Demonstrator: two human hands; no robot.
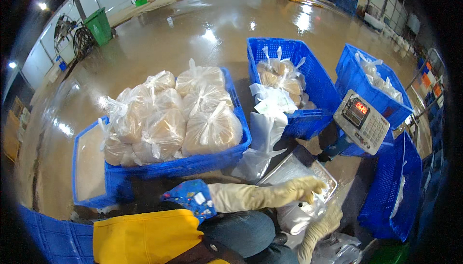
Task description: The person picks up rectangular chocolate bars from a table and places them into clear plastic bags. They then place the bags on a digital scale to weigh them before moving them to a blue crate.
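Both hands wear long cream rubber gloves. My left hand (311, 188) pinches the gathered top of a clear plastic bag (294, 217) with pale contents, beside the metal platform of a scale (300, 168). My right hand (331, 217) is at the same bag's right side, its fingers curled; their grip is partly hidden. The scale's display head (361, 121), with lit red digits, stands above and right. A stack of white plastic bags (267, 126) hangs over a blue crate's near end. Loose clear plastic (336, 249) lies below my right hand.
Knotted bags of brown contents fill a blue crate (217, 161) at left. A narrow container of pale material (90, 159) adjoins it. More bags lie in blue crates (314, 72) (376, 72) beyond; another blue crate (383, 191) stands right. The floor (173, 36) is wet.
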